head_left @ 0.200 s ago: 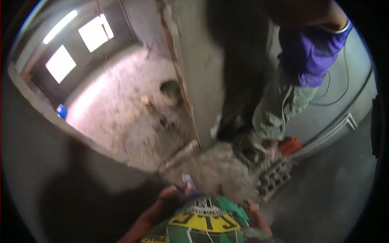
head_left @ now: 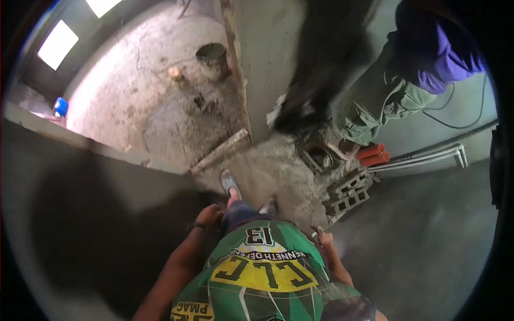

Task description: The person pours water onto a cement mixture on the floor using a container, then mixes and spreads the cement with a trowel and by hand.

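My left hand (head_left: 211,214), with a dark band at the wrist, hangs beside my dark shorts (head_left: 241,211). Its fingers are curled, and whatever they may hold is hidden. On the other side of my green jersey (head_left: 262,262), my right hand (head_left: 323,237) hangs low with curled fingers. A small pale thing shows at its fingertips, too small to name. A grey clog (head_left: 230,182) is on one foot, out on the rough floor (head_left: 267,166).
Hollow blocks (head_left: 349,197) and orange pipes (head_left: 373,154) lie at the right wall, near white pipes (head_left: 420,162). A person in purple (head_left: 447,59) stands there. Past the doorway's threshold (head_left: 222,150) are a bucket (head_left: 212,63), wet mortar (head_left: 206,107) and a blue container (head_left: 60,107).
The view has tilted down, so my jersey, both hands and my feet show more fully. The bucket, blocks and other person appear higher in the frame.
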A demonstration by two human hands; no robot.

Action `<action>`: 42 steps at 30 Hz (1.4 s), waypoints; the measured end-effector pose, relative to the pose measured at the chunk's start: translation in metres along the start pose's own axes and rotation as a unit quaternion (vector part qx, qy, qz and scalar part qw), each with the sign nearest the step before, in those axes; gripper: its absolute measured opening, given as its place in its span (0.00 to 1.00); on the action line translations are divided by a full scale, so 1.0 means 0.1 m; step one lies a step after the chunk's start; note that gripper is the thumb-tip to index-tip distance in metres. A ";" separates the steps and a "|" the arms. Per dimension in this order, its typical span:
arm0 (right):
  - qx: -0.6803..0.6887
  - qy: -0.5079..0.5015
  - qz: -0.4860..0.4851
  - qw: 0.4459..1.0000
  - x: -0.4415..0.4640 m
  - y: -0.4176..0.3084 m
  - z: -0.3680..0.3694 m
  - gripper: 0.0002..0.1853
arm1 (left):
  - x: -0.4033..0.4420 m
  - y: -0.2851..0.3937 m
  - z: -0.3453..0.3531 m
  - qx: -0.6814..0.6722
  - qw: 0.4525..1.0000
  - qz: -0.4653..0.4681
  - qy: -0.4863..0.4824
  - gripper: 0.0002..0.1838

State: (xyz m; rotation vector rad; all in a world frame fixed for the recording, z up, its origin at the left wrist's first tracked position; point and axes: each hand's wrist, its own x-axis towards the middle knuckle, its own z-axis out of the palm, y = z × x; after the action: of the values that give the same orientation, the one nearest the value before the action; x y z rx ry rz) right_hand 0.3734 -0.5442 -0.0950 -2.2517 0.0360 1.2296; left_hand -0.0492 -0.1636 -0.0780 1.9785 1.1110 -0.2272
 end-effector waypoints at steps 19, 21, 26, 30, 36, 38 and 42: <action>-0.226 -0.031 -0.133 0.964 0.88 -1.42 -0.04 0.29 | 0.21 -0.73 0.02 -0.224 0.954 -0.196 0.025 0.22; -0.244 -0.038 -0.176 0.953 0.48 -2.23 0.32 0.30 | 0.37 -0.82 -0.03 -0.235 0.943 -0.225 0.071 0.24; -0.336 -0.116 -0.366 0.860 1.15 -2.91 1.03 0.25 | 0.75 -1.07 -0.17 -0.311 0.908 -0.250 0.127 0.24; -0.417 -0.083 -0.406 0.809 0.32 -4.46 2.33 0.13 | 1.11 -1.34 -0.38 -0.391 0.856 -0.290 0.173 0.20; -0.119 -0.171 -0.356 0.911 0.03 -6.10 4.24 0.15 | 1.87 -2.00 -0.91 -0.329 0.881 -0.327 0.094 0.25; -0.219 -0.144 -0.327 0.908 0.64 -6.32 4.85 0.19 | 2.16 -2.02 -1.31 -0.292 0.896 -0.329 0.067 0.23; -0.304 -0.058 -0.384 0.870 1.72 -6.61 5.71 0.23 | 2.82 -1.98 -2.12 -0.300 0.911 -0.257 0.120 0.18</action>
State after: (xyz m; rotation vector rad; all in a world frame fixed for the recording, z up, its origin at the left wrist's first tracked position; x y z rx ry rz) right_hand 0.2230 0.3304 -0.1591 -2.2668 -1.3310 0.9755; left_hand -0.0834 0.2198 -0.2027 1.1649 1.6233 0.0912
